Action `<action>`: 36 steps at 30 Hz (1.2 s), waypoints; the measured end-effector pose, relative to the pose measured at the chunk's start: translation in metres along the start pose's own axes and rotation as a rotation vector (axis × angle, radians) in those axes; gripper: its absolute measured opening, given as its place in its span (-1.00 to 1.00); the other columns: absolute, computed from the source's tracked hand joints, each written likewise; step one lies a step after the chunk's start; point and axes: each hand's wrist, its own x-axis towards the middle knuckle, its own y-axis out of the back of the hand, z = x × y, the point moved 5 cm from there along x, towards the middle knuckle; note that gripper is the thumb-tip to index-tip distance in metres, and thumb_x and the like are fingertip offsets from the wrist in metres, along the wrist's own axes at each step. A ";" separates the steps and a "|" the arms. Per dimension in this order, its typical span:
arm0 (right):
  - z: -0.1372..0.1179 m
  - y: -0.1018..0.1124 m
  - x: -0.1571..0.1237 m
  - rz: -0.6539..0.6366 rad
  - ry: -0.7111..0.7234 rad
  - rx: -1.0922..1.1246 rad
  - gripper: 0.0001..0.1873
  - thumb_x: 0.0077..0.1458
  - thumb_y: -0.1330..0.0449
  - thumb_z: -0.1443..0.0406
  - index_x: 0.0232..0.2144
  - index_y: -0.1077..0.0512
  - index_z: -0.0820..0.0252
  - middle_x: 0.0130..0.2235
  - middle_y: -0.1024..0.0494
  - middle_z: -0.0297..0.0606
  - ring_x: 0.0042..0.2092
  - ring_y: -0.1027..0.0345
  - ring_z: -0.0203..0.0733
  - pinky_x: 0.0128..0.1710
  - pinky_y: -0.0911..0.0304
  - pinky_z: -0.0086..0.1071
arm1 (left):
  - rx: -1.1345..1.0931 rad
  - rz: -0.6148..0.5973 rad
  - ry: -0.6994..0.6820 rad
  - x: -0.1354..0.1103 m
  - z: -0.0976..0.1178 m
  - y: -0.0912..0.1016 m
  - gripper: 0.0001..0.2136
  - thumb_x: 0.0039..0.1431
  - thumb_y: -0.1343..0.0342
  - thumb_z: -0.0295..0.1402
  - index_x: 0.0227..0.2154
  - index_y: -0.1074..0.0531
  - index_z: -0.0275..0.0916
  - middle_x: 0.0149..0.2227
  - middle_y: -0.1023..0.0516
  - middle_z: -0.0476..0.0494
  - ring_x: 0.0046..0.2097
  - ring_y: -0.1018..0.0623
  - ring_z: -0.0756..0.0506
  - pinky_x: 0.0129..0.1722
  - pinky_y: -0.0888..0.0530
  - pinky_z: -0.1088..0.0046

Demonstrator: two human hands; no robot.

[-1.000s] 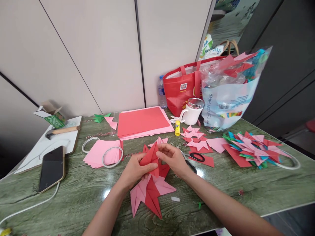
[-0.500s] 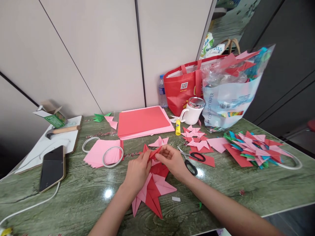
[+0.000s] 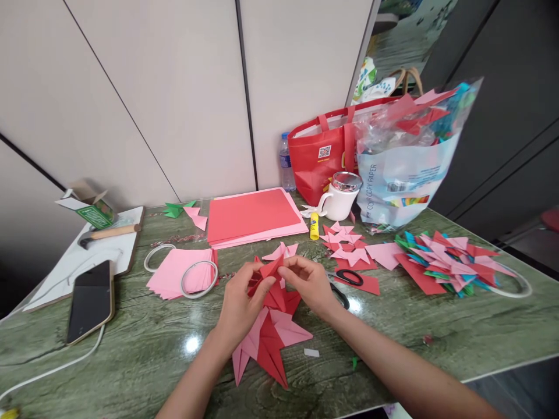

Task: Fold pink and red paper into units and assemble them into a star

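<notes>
My left hand [image 3: 239, 302] and my right hand [image 3: 309, 283] meet at the middle of the green table [image 3: 131, 361], both pinching a folded red paper piece [image 3: 271, 278] held just above the surface. Directly under it lies a star-like cluster of folded red and pink paper points [image 3: 267, 340]. Black-handled scissors [image 3: 345, 285] lie just right of my right hand, partly behind it.
Stacks of red paper [image 3: 253, 215] and pink squares [image 3: 179, 270] with white rings lie behind. A yellow glue stick [image 3: 314, 226], white mug [image 3: 341, 198], red bag [image 3: 323, 154], clear bag of paper [image 3: 406, 163] stand far right. Folded pieces [image 3: 449, 265] pile right; phone [image 3: 91, 299] left.
The red piece was lowered from an upright point to flatter between my fingers, then turned slightly. My hands stayed over the cluster; the view shifted a little.
</notes>
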 end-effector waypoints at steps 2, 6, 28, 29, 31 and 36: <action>0.003 0.000 -0.001 0.021 -0.043 0.027 -0.76 -0.15 -0.30 0.14 -0.52 -0.43 0.19 -0.51 -0.46 -0.36 -0.48 -0.32 -0.31 -0.46 -0.30 -0.43 | 0.042 0.099 -0.088 -0.001 0.002 0.004 -0.86 0.17 -0.04 -0.33 -0.23 -0.33 -0.23 -0.27 -0.47 -0.11 -0.27 -0.51 -0.04 -0.29 -0.47 0.43; 0.008 -0.001 -0.004 0.063 -0.143 0.081 -0.74 -0.19 -0.33 0.12 -0.54 -0.46 0.20 -0.50 -0.48 -0.35 -0.52 -0.33 -0.31 -0.49 -0.37 -0.40 | 0.263 0.191 -0.297 -0.006 0.010 0.005 -0.83 0.17 -0.04 -0.43 -0.17 -0.33 -0.20 -0.17 -0.44 -0.19 -0.13 -0.50 -0.08 -0.18 -0.48 0.39; 0.012 0.000 -0.004 0.106 -0.116 0.120 -0.74 -0.19 -0.34 0.14 -0.51 -0.50 0.23 -0.47 -0.53 -0.30 -0.45 -0.38 -0.27 -0.40 -0.44 -0.33 | 0.387 0.182 -0.437 -0.010 0.014 -0.003 -0.72 0.19 0.00 -0.46 -0.02 -0.31 -0.24 -0.08 -0.50 -0.27 -0.09 -0.54 -0.12 -0.15 -0.52 0.42; 0.013 0.000 -0.004 0.106 -0.117 0.121 -0.75 -0.19 -0.34 0.15 -0.51 -0.50 0.23 -0.47 -0.53 -0.30 -0.46 -0.38 -0.28 -0.40 -0.44 -0.34 | 0.379 0.182 -0.437 -0.010 0.014 -0.003 -0.72 0.19 0.00 -0.47 -0.03 -0.32 -0.25 -0.07 -0.50 -0.28 -0.09 -0.54 -0.12 -0.15 -0.52 0.41; 0.013 -0.001 -0.004 0.103 -0.118 0.126 -0.75 -0.18 -0.34 0.15 -0.52 -0.50 0.23 -0.48 -0.52 -0.31 -0.47 -0.37 -0.28 -0.40 -0.44 -0.34 | 0.363 0.173 -0.439 -0.011 0.013 -0.004 -0.73 0.18 0.00 -0.48 -0.05 -0.34 -0.25 -0.05 -0.48 -0.30 -0.08 -0.53 -0.12 -0.14 -0.52 0.39; 0.014 0.000 -0.005 0.078 -0.103 0.085 -0.75 -0.15 -0.31 0.14 -0.51 -0.48 0.22 -0.47 -0.52 -0.30 -0.44 -0.38 -0.26 -0.39 -0.40 -0.34 | 0.267 0.174 -0.371 -0.010 0.013 -0.003 -0.79 0.17 -0.01 -0.45 -0.13 -0.40 -0.22 -0.05 -0.48 -0.26 -0.08 -0.53 -0.12 -0.12 -0.51 0.36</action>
